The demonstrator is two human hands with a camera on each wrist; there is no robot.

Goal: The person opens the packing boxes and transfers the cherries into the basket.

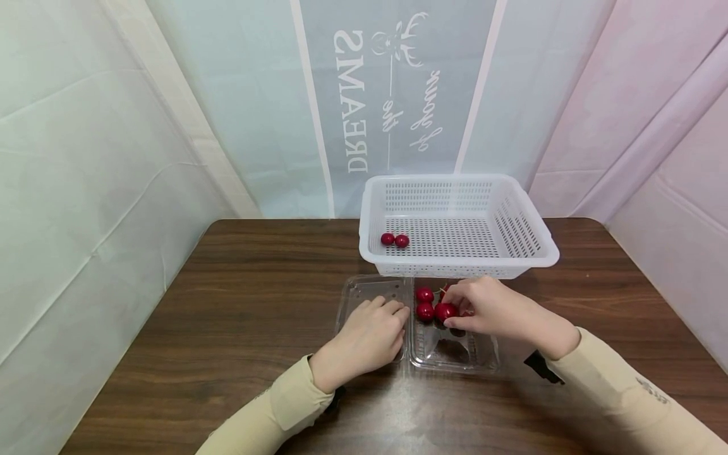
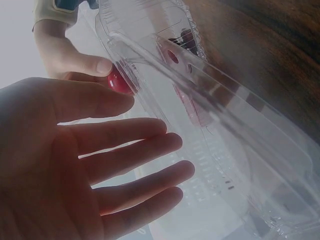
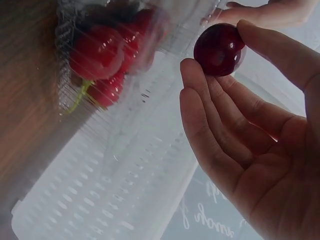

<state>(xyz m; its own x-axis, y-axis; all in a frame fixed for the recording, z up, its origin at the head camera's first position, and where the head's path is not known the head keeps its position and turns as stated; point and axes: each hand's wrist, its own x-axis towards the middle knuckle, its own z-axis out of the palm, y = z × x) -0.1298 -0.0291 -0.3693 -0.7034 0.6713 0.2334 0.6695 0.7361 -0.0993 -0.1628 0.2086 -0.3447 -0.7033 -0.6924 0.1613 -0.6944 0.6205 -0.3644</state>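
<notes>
My right hand (image 1: 483,309) pinches a dark red cherry (image 3: 217,52) between thumb and fingertips, over the clear plastic box (image 1: 455,363). More cherries (image 1: 424,311) sit in that box, one with a green stem (image 3: 77,97) showing in the right wrist view. Spread and nearly straight, the fingers of my left hand (image 1: 366,332) hold nothing. That hand is over the box's clear hinged lid (image 1: 355,291), which lies folded out to the left. In the left wrist view the lid's edge runs just beyond the fingertips.
Behind the clear box stands a white perforated basket (image 1: 461,261), with two cherries (image 1: 395,240) at its left end. Everything rests on a dark wooden table (image 1: 256,303). A printed grey cloth (image 1: 398,88) hangs behind the table, and pale sheets enclose the sides.
</notes>
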